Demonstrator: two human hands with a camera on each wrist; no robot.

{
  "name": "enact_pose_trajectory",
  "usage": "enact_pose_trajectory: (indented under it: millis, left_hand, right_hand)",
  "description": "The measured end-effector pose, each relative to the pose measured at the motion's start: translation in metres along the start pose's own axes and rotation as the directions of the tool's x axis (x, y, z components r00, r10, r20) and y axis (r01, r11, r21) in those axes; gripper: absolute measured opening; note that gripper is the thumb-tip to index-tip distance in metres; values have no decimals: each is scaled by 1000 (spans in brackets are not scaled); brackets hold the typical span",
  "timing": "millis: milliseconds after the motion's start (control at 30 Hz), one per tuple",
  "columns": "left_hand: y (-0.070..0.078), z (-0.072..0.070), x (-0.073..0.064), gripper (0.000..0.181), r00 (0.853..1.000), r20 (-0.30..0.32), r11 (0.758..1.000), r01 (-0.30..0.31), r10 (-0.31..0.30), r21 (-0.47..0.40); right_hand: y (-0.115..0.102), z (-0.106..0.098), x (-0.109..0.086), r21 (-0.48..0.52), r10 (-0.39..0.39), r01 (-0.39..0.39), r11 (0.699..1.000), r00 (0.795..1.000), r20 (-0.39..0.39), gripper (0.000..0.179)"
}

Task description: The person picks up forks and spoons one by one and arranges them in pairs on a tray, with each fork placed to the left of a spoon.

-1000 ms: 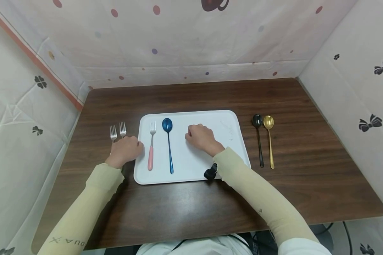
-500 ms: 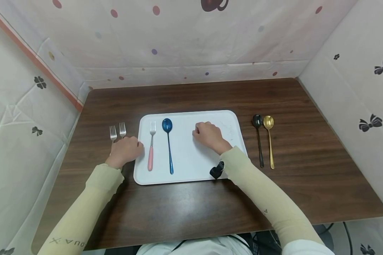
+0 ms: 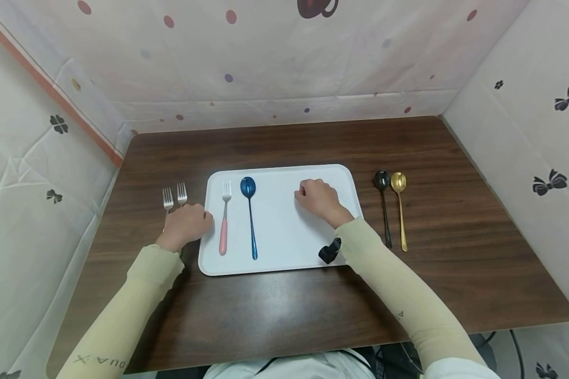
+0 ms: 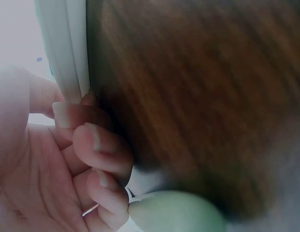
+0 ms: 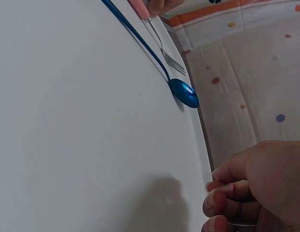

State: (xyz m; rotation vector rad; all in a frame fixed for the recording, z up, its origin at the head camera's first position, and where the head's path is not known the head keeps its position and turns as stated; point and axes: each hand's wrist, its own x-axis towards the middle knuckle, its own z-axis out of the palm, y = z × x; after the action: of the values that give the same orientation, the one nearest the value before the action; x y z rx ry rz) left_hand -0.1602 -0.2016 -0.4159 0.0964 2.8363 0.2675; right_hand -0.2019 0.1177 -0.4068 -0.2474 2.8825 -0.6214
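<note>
In the head view a white tray lies on the table. On its left part are a pink-handled fork and a blue spoon, side by side. My left hand grips the tray's left rim, thumb over the edge and fingers curled beside it. Two forks lie left of the tray, their handles mostly covered by that hand. A pale green handle shows by the little finger in the left wrist view. My right hand hovers over the tray's right half, fingers loosely curled, holding nothing.
A black spoon and a gold spoon lie on the brown wooden table right of the tray. Printed curtains hang behind and at both sides. A small black device sits at my right wrist.
My right hand has moved to the right above the tray, away from the blue spoon. The left hand, the tray and the cutlery have stayed in place.
</note>
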Motion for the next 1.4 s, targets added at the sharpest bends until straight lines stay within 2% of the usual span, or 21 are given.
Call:
enact_pose_trajectory:
  millis: [233, 500, 1400]
  left_hand:
    - [-1, -1, 0, 38, 1000, 16, 1000, 8, -8, -9]
    - [1, 0, 0, 38, 1000, 16, 1000, 11, -11, -8]
    - [1, 1, -2, 37, 1000, 9, 1000, 10, -10, -19]
  right_hand:
    - [5, -9, 2, -9, 16, -16, 1000, 1000, -12, 29]
    - [21, -24, 2, -9, 34, -34, 999, 999, -34, 30]
    - [88, -50, -15, -5, 160, -161, 987, 985, -63, 31]
